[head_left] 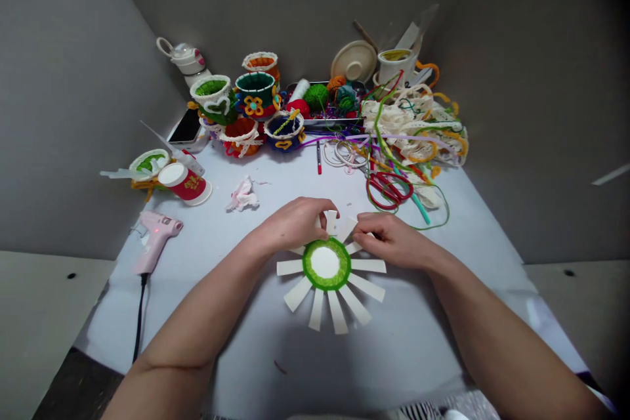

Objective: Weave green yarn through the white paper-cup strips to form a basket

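Note:
A paper cup cut into splayed white strips (340,314) lies flat on the table, like a flower. Green yarn (312,275) circles its round white base. At the far edge, my left hand (302,220) curls its thumb and forefinger around an upright strip. My right hand (391,236) has its fingers closed on the end of a neighbouring strip, to the right. Both hands partly cover the strips behind the base.
A pink glue gun (156,239) with a lit red light lies left, its cord running forward. Several yarn-wrapped cups (256,93) stand behind, beside a tray of yarn balls (316,97). Red-handled scissors (388,189), a pen (319,157) and a lace heap (418,121) lie back right.

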The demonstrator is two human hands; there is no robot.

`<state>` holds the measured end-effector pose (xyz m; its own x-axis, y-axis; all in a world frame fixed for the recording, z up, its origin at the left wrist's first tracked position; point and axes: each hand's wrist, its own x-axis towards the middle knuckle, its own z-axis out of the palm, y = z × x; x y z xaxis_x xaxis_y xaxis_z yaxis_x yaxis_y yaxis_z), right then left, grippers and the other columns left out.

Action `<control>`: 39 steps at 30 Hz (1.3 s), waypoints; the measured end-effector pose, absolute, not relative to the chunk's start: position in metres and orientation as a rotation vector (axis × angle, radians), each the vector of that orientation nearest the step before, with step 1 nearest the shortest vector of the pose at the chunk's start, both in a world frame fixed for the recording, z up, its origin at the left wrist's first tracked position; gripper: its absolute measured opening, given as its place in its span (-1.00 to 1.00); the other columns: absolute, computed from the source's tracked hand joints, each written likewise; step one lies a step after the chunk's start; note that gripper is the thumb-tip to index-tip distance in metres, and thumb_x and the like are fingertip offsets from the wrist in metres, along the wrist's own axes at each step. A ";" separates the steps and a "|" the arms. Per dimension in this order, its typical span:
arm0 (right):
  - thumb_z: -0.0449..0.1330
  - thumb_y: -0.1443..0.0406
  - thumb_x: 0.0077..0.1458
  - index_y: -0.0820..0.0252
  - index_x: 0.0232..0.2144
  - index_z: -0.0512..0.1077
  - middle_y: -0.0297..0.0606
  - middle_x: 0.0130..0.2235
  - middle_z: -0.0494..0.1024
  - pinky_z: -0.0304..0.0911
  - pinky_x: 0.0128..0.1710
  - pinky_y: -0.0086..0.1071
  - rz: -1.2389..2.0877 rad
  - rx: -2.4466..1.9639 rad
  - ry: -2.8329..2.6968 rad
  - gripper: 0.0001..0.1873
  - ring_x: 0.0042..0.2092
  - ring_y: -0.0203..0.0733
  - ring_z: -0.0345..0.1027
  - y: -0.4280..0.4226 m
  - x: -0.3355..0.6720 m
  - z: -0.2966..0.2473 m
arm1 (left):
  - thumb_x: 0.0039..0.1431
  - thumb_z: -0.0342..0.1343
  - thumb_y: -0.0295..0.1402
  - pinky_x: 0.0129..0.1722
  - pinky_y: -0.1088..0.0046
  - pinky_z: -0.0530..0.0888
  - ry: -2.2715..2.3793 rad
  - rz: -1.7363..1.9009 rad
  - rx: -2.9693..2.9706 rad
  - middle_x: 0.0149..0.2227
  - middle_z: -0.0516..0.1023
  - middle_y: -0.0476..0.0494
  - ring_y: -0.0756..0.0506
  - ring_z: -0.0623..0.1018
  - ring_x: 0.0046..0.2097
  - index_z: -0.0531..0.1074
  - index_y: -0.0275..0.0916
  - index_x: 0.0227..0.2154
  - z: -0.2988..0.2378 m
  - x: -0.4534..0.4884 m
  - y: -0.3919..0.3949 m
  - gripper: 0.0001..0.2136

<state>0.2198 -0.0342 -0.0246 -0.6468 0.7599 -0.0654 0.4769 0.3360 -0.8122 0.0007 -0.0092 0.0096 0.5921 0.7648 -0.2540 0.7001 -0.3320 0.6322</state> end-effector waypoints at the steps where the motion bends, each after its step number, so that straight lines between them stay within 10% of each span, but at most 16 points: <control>1: 0.05 0.29 0.11 0.23 -0.63 0.28 -0.38 -0.53 0.23 0.01 -0.48 -0.46 1.235 -1.118 -2.254 -0.72 -0.49 -0.36 0.10 -0.033 0.221 -0.025 | -0.05 0.13 -0.45 -0.31 0.48 0.33 1.159 0.136 2.080 -0.32 0.58 -0.02 -0.06 0.51 -0.30 0.46 -0.18 -0.15 0.009 0.000 -0.008 -0.67; 7: 0.02 0.09 0.19 0.26 -0.33 0.44 -0.32 -0.47 0.39 0.10 -0.43 -0.43 1.331 -1.214 -2.049 -0.64 -0.42 -0.29 0.19 -0.026 0.231 -0.028 | -0.06 0.16 -0.41 -0.27 0.48 0.35 1.277 0.254 2.002 -0.30 0.58 -0.01 -0.06 0.50 -0.29 0.46 -0.20 -0.17 0.011 -0.012 0.002 -0.69; 39: 0.11 0.19 0.10 0.23 -0.43 0.48 -0.31 -0.46 0.49 0.16 -0.44 -0.44 1.256 -1.266 -2.021 -0.76 -0.41 -0.26 0.30 -0.024 0.235 -0.032 | -0.07 0.13 -0.38 -0.34 0.48 0.34 1.413 0.327 1.909 -0.35 0.55 0.01 -0.06 0.50 -0.32 0.43 -0.24 -0.39 0.011 -0.021 0.011 -0.87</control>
